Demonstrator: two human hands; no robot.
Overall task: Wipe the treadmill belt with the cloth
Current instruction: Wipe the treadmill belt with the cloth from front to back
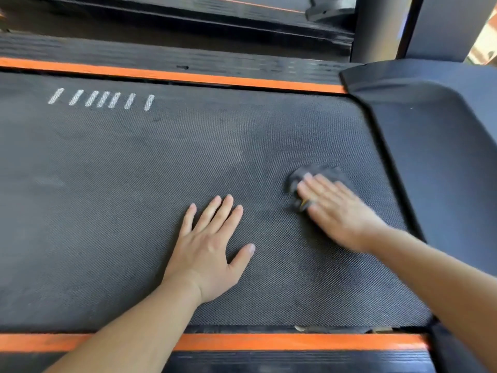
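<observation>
the dark grey cloth (313,179) lies bunched on the treadmill belt (107,197), under the blurred right hand (336,214), whose straight fingers press it down without curling round it. just left of that hand, the left hand (212,246) rests flat and spread on the belt. the motor cover (443,157) sits right of the cloth.

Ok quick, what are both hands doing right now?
Left hand: open, flat on the belt.
Right hand: open, pressing the cloth on the belt.
</observation>
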